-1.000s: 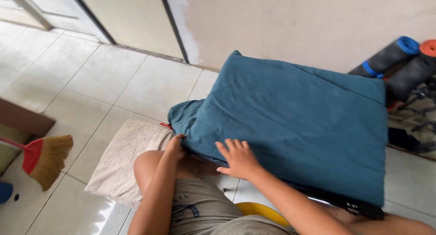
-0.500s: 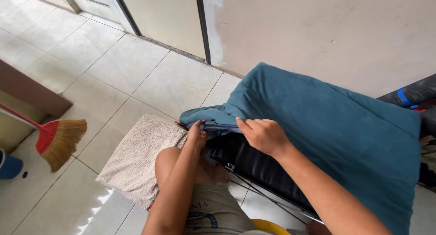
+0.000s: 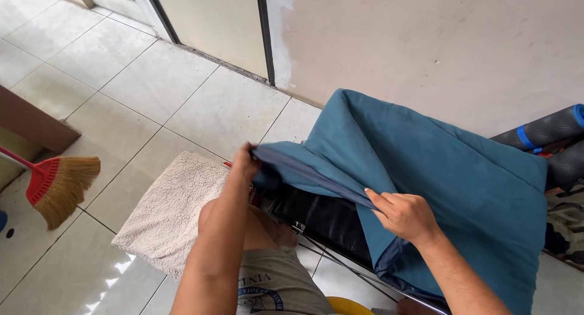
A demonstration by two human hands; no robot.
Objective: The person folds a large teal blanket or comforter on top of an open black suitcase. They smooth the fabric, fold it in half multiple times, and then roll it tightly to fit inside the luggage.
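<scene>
A: Right, the left hand (image 3: 245, 163) is pinched shut on the near corner of the teal cover (image 3: 426, 181), and the right hand (image 3: 404, 214) grips the same open hem further along, fingers curled over the fabric edge.

B: And the cover sits where?

A: Draped over a black cushion (image 3: 325, 220) that leans toward the wall (image 3: 426, 47), its lower edge on the tiled floor (image 3: 152, 90) in front of the person's knees. The hem is lifted clear, so the black face shows underneath.

B: What might go wrong?

A: My guess: the cover looks snug, a soft woven cloth over a glossy, leather-like pad. Glossy surfaces drag, so the hem could bunch at that corner. A hard tug from the left pinch may strain the seam or the paler blue lining along the opening.

B: Anything else?

A: The whole slab is only propped. Uneven pull from one hand could tip it sideways, toward the rolled mats (image 3: 544, 129) at the wall's right end. And thin metal rods (image 3: 340, 260) run beneath the pad's near edge; loose cloth could snag there.

B: Textures around it?

A: A cream fleecy mat (image 3: 167, 217), nubbly and rectangular, lies flat on the floor just beside the left knee. Farther left, a broom (image 3: 58, 184) with a red head and stiff straw bristles. The tiles are smooth and shiny.
</scene>
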